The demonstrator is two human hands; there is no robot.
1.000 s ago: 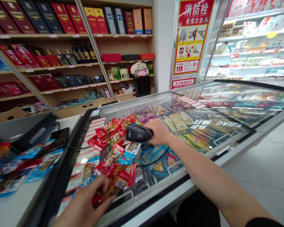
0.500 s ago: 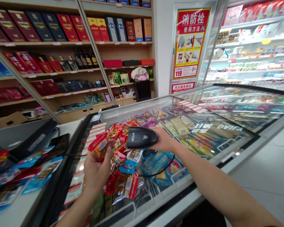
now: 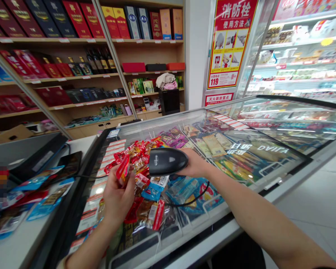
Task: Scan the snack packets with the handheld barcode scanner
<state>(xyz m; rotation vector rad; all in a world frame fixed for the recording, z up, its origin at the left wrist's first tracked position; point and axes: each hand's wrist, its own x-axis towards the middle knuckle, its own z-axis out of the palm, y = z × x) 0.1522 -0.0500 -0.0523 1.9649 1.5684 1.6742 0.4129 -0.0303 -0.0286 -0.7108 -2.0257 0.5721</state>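
Between the thumb and fingers of my left hand (image 3: 119, 196) is a small red snack packet (image 3: 123, 170), turned edge-on. My right hand (image 3: 193, 163) grips a black barcode scanner (image 3: 168, 161), its head pointing left toward the packet. From the scanner a black cable (image 3: 192, 200) curves over the glass. Beneath both hands a pile of red snack packets (image 3: 137, 151) lies on the glass lid of a chest freezer (image 3: 182, 224). A blue-and-white packet (image 3: 154, 188) and a packet with a barcode (image 3: 154, 215) lie nearest to me in that pile.
On the white counter (image 3: 36, 239) at left are blue snack packets (image 3: 50, 198), a black phone (image 3: 71, 162) and a dark device (image 3: 36, 155). Shelves with boxes (image 3: 78, 18) stand behind. A red poster (image 3: 228, 45) hangs near a lit display fridge (image 3: 305, 63).
My left hand has turned the red packet, so its barcode side no longer faces me. The scanner stays almost in place. My view has tipped slightly downward.
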